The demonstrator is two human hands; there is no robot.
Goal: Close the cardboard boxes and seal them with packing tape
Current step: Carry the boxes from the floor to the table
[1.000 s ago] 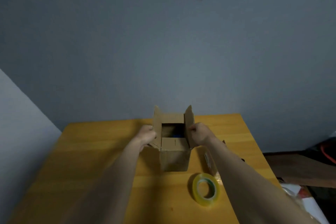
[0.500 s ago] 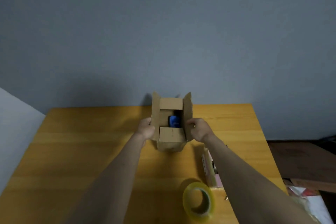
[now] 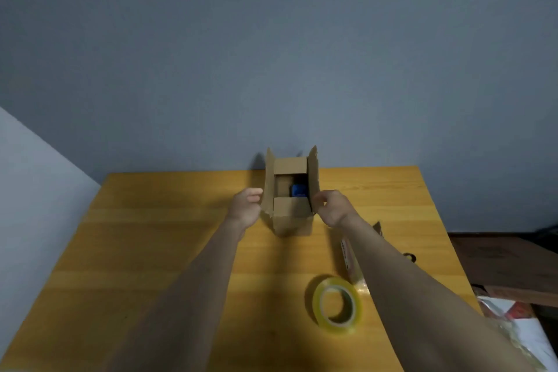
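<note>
**Short flaps folded in, long flaps up, no tape on yet**

A small cardboard box [image 3: 291, 211] stands upright toward the far edge of the wooden table [image 3: 157, 251], close to the grey wall. Its near and far short flaps lie folded inward over the opening, with a gap between them through which a blue object [image 3: 299, 190] shows inside. The left long flap [image 3: 268, 181] and the right long flap [image 3: 314, 178] stand nearly upright.

The left hand [image 3: 246, 205] sits just beside the left flap, its fingers loosely apart and extended toward the cardboard; whether they touch it cannot be told. The right hand [image 3: 330, 205] is at the base of the right flap, fingers curled, seemingly pinching its lower edge, though the contact itself is small and hard to confirm.

The roll of packing tape [image 3: 336, 305] lies flat on the near right of the table, well apart from the box and untouched. A flat packet [image 3: 351, 263] lies partly under the right forearm.

Judged from this, closing is about half done: the two long flaps must be brought down to meet over the short ones, then the seam taped. No strip appears on the box. Only one box is in view, so how many remain cannot be told.
</note>
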